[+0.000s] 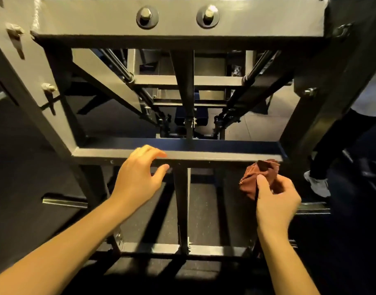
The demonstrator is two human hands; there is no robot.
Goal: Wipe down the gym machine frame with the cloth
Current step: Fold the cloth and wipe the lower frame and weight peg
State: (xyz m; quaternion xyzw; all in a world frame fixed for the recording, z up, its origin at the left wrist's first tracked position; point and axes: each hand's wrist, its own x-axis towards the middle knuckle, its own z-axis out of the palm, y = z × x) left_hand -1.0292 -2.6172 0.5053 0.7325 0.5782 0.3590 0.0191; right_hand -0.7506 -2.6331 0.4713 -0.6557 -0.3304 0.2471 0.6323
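While its thumb lies across the front of the bundle, the right hand [276, 199] pinches a reddish-brown cloth [257, 177] bunched into a wad. The other fingers curl behind the fabric and are mostly hidden by it. The wad's top touches the lower front edge of the grey crossbar [214, 155], near that bar's right end and just beside the corner where it meets the dark right upright [306, 116].

The left hand [138, 177] sits on the crossbar's left half. Its fingers are loosely bent with their tips on the bar's top edge, and the thumb is held apart below. Whether the thumb touches the metal is hard to tell.

Between the hands a central post [181, 199] drops from the crossbar to a lower bar [217, 250]. Both forearms run out at the bottom edge.

Higher on the gym machine frame [55, 128], a top plate [178, 26] carries two bolts [147, 17]. Behind the crossbar lie rails and brackets — dark, crowded and hard to make out.

At the right edge another person's dark trouser leg [340, 145] and pale shoe [318, 185] show, cut off by the picture's edge and partly hidden by the upright.
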